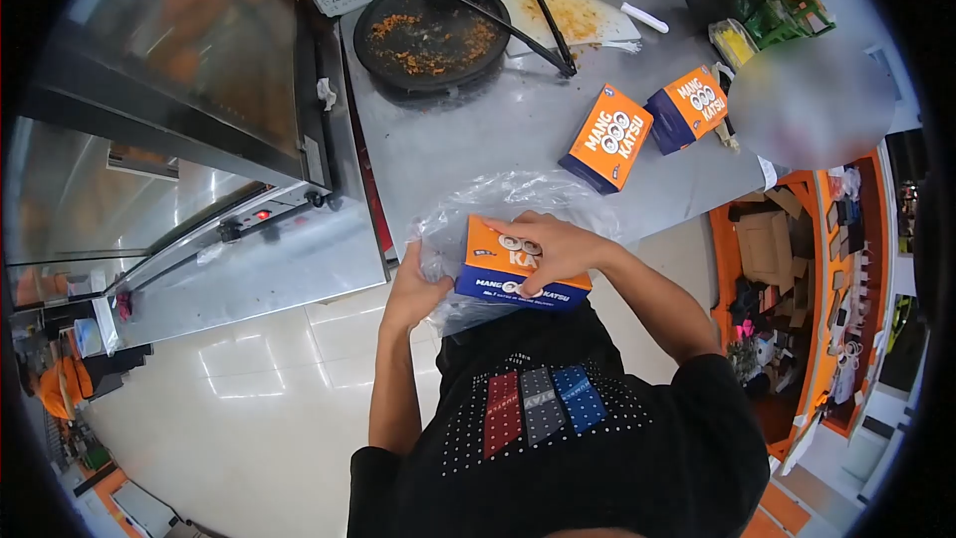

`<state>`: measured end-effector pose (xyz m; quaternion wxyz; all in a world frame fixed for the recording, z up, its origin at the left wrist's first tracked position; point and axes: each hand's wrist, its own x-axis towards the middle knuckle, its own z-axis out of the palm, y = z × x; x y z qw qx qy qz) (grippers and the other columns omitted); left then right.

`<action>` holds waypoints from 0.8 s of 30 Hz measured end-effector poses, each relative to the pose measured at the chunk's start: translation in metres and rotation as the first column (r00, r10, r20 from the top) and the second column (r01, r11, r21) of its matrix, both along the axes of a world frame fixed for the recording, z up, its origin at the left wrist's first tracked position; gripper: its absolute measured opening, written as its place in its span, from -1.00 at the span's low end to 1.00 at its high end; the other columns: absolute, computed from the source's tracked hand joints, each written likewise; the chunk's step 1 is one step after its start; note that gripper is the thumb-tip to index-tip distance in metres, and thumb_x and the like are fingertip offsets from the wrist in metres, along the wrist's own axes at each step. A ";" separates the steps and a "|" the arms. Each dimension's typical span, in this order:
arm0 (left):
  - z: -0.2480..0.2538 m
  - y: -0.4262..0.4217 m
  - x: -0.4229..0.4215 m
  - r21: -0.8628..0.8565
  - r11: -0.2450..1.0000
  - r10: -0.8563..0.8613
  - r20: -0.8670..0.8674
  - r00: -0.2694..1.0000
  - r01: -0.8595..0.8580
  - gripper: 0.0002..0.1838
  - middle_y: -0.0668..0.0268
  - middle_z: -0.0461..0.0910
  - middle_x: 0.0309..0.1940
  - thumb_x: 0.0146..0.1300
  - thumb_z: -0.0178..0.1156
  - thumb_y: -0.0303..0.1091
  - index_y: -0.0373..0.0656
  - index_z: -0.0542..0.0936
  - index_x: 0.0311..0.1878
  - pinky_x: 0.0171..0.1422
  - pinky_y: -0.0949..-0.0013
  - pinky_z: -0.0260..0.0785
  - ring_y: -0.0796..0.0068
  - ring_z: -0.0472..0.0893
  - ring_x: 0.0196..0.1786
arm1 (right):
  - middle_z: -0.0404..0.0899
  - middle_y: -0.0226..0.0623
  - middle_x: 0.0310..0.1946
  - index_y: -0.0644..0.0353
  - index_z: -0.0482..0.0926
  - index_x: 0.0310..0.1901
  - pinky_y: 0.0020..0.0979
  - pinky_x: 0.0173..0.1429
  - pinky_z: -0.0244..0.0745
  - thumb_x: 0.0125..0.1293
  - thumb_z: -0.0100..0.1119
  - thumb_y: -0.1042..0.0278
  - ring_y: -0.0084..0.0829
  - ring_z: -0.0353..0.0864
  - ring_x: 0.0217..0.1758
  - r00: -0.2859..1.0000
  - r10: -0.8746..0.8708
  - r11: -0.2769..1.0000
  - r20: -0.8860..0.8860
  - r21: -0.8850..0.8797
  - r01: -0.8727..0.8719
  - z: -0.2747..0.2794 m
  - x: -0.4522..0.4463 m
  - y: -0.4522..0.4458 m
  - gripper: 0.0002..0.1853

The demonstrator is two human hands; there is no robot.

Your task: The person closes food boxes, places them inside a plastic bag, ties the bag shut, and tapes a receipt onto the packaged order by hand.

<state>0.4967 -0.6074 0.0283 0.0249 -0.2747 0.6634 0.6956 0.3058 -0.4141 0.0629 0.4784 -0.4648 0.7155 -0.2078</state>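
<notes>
An orange and blue takeaway box [476, 257] printed "Mang Katsu" is in front of my body at the table's near edge, partly inside a clear plastic bag [460, 204]. My right hand [558, 251] grips this box from above, its fingers across the orange lid and the thumb down the blue side. At the box's left, my left hand [416, 289] is closed on the edge of the plastic bag. Two more boxes of the same print, a nearer one [607, 139] and a farther one [689, 108], stand on the table to the right.
On the steel table [428, 144] are a black pan [433, 40] with crumbs, black tongs [550, 25], a knife [637, 15] and a crumb-covered white board [583, 10]. A glass display warmer [179, 139] stands left. Orange shelves [812, 269] are at right.
</notes>
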 end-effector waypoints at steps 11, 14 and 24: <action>-0.020 0.031 0.011 -0.374 0.923 -0.096 0.006 0.995 0.091 0.00 -0.23 0.29 0.39 -0.03 0.31 -0.45 -0.41 0.08 0.51 0.58 0.20 0.08 -0.07 0.29 0.48 | 0.26 0.13 0.37 -0.07 0.19 0.51 0.34 0.26 0.25 -0.11 0.44 -0.16 0.27 0.21 0.39 0.605 -0.516 0.755 -0.606 0.012 0.656 -0.010 -0.001 -0.034 0.09; -0.020 0.017 0.004 -0.537 0.843 0.040 0.091 0.995 0.015 0.00 -0.30 0.24 0.40 0.00 0.32 -0.45 -0.43 0.05 0.52 0.56 0.17 0.11 -0.15 0.28 0.48 | 0.22 0.15 0.41 -0.10 0.10 0.56 0.37 0.25 0.19 -0.12 0.44 -0.21 0.23 0.19 0.42 0.598 -0.449 0.782 -0.664 0.032 0.623 -0.017 0.011 -0.036 0.16; 0.010 0.018 -0.001 -0.524 0.838 -0.005 0.269 0.963 0.151 0.12 -0.36 0.06 0.47 0.05 0.43 -0.31 -0.35 -0.08 0.56 0.60 0.04 0.03 -0.32 0.11 0.53 | 0.23 -0.15 0.50 -0.03 0.21 0.52 0.17 0.33 0.34 0.19 0.39 -0.02 0.08 0.17 0.53 0.904 -0.239 0.970 -0.356 -0.121 0.209 0.027 -0.055 0.055 -0.10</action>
